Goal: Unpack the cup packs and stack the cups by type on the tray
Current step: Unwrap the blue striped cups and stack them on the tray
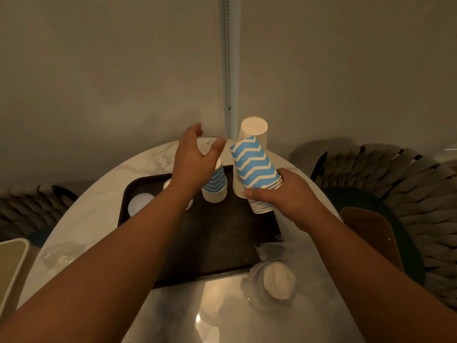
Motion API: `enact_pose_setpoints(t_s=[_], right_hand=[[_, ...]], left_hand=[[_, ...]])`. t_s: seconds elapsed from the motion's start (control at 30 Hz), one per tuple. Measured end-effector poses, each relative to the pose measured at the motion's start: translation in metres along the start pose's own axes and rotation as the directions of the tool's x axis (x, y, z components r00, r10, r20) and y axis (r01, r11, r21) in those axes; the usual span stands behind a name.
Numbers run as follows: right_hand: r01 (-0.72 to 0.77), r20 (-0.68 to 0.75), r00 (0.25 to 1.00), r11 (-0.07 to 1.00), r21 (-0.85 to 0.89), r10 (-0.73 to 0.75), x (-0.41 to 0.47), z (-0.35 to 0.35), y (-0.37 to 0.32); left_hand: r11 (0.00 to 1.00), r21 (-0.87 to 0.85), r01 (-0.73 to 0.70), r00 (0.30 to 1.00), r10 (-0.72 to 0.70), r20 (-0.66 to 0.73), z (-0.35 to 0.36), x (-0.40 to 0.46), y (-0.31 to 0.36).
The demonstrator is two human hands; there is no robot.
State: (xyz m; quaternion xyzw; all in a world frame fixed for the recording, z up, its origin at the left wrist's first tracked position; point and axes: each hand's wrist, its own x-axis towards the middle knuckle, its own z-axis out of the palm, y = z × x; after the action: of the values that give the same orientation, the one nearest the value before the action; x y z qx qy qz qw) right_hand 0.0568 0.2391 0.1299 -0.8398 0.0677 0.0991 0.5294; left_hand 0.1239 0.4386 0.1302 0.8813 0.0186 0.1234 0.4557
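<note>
I take the dark tray (222, 243) on the marble table (103, 194) as my reference and work across it from left to right. At its left end I note a white stack (140, 203) with its round face up, and a second round rim beside it, mostly hidden behind my left forearm. My left hand (195, 157) hovers above the tray's far edge, grip wide, fingers spread and holding nothing. Just beneath it a short stack of blue chevron cups (214, 188) stands inverted on the tray. Further right, a tall plain white stack (253, 134) stands at the tray's far right corner. My right hand (284, 191) grips a long chevron stack (254, 164) near its rims, tilted and not yet set down. Off the tray's near right corner lies loose clear wrapping (269, 251), and nearer me a pack (272, 283) that appears still wrapped. In my judgement sorting is well under way; at least that pack remains.
</note>
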Motion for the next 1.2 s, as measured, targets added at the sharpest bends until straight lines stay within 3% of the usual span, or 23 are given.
enact_pose_setpoints(t_s=[0.07,0.17,0.27,0.33,0.47,0.6,0.73,0.87,0.93,1.03,1.2], right_hand=[[0.020,0.067,0.997,0.995,0.098,-0.027,-0.002,0.000,-0.005],[0.023,0.229,0.970,0.967,0.253,-0.083,-0.011,0.002,-0.020],[-0.011,0.345,0.933,0.950,0.312,-0.102,-0.018,0.004,-0.031],[0.008,0.314,0.945,0.967,0.255,-0.091,-0.020,0.008,-0.033],[0.110,0.105,0.990,0.986,-0.125,-0.097,-0.019,0.016,-0.039],[0.152,0.031,0.988,0.917,-0.368,-0.151,-0.015,0.020,-0.042],[0.169,-0.024,0.979,0.874,-0.455,-0.202,-0.012,0.022,-0.037],[0.064,-0.114,0.986,0.910,-0.410,-0.120,-0.010,0.009,-0.023],[0.029,-0.140,0.987,0.942,-0.333,-0.080,-0.008,0.002,-0.017],[0.031,-0.144,0.987,0.965,-0.259,-0.070,-0.007,-0.002,-0.013],[0.040,-0.139,0.987,0.962,-0.269,-0.080,-0.005,-0.004,-0.009]], left_hand=[[0.942,-0.318,0.108,0.992,-0.081,0.097,-0.007,-0.013,0.024],[0.786,-0.500,0.364,0.903,-0.164,0.398,-0.009,-0.032,0.042],[0.705,-0.565,0.428,0.889,-0.218,0.402,-0.008,-0.039,0.043],[0.692,-0.593,0.412,0.908,-0.262,0.326,-0.007,-0.042,0.045],[0.751,-0.556,0.355,0.934,-0.317,0.167,-0.007,-0.046,0.051],[0.789,-0.506,0.349,0.927,-0.371,0.061,-0.009,-0.045,0.053],[0.802,-0.498,0.330,0.922,-0.388,-0.013,-0.007,-0.036,0.050],[0.809,-0.582,0.080,0.937,-0.260,-0.232,-0.033,0.005,0.046],[0.887,-0.463,0.004,0.968,-0.119,-0.220,-0.041,0.020,0.034],[0.977,-0.212,-0.019,0.997,0.003,-0.075,-0.031,0.024,0.010],[0.999,-0.024,0.023,0.996,-0.021,0.086,-0.004,0.014,-0.021]])
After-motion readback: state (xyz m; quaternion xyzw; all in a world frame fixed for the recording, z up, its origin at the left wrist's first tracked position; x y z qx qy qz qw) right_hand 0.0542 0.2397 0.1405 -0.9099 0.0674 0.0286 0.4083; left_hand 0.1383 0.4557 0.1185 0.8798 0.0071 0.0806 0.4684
